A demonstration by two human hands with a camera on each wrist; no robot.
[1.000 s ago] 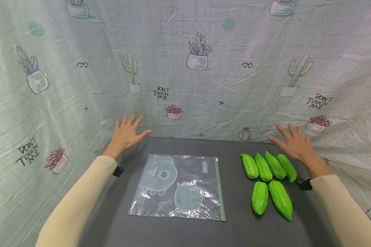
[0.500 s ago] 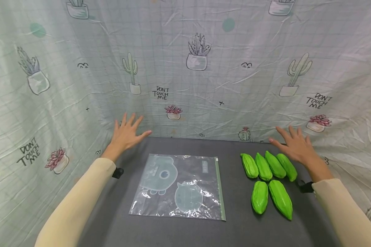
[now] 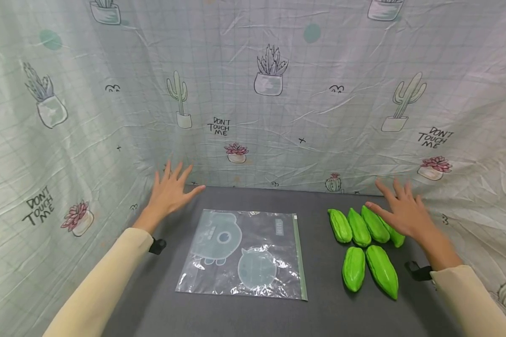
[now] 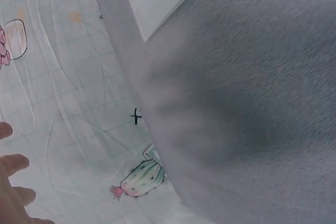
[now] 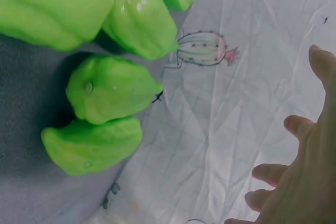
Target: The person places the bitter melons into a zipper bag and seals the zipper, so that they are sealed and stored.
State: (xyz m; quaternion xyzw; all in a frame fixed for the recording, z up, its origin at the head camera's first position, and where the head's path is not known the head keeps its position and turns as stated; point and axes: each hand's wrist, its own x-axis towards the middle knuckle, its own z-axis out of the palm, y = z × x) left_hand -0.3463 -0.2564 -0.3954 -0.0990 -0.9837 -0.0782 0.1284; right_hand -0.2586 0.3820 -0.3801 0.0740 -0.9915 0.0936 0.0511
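While both hands hung raised over the far part of a dark grey table (image 3: pixel 219 318), the clear zip bag (image 3: pixel 229 278) lay flat between them, left of the middle, its pale blue printed figures facing up, its green strip (image 3: pixel 300 256) running along the right edge and a small white slider (image 3: pixel 295 216) sitting at the far end of that strip. The left hand (image 3: pixel 168 192) was spread beyond the bag's far left corner, fingers and thumb well apart and the grip loose; the bag was the thing nearest to it, and the left wrist view showed a gap between them. To the right of the bag lay six green ribbed pods (image 3: pixel 360 228), four side by side in a far row and two in front. The right hand (image 3: pixel 409 210) was held near the right end of the far row, its fingers likewise apart; from the head it partly covered the last pod, yet the right wrist view showed its fingertips clear of the row. Dark straps (image 3: pixel 157 245) showed below both wrists, beside cream sleeves (image 3: pixel 94 285), and a pale cloth (image 3: pixel 308 112) printed with potted cacti hung behind the table
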